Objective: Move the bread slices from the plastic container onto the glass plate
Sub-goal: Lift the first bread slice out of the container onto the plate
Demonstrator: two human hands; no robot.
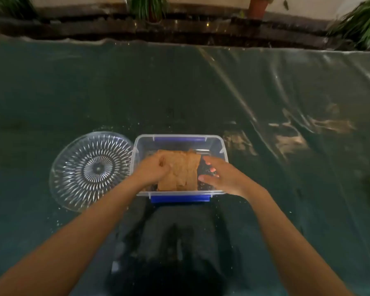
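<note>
A clear plastic container (219, 146) with blue clips sits in front of me on the dark green sheet. Inside it lie brown bread slices (183, 170), overlapping. My left hand (153, 169) is inside the container with its fingers closed on the left edge of the bread. Just right of the slices, my right hand (221, 178) hovers over the container's right side with fingers spread, holding nothing. The round cut-glass plate (90, 169) lies empty directly left of the container, touching or nearly touching its wall.
A dark green plastic sheet (265, 103) covers the surface, wrinkled and smeared with brown patches at the right. A stone ledge with potted plants (257, 6) runs along the far edge. Crumbs lie scattered around the container.
</note>
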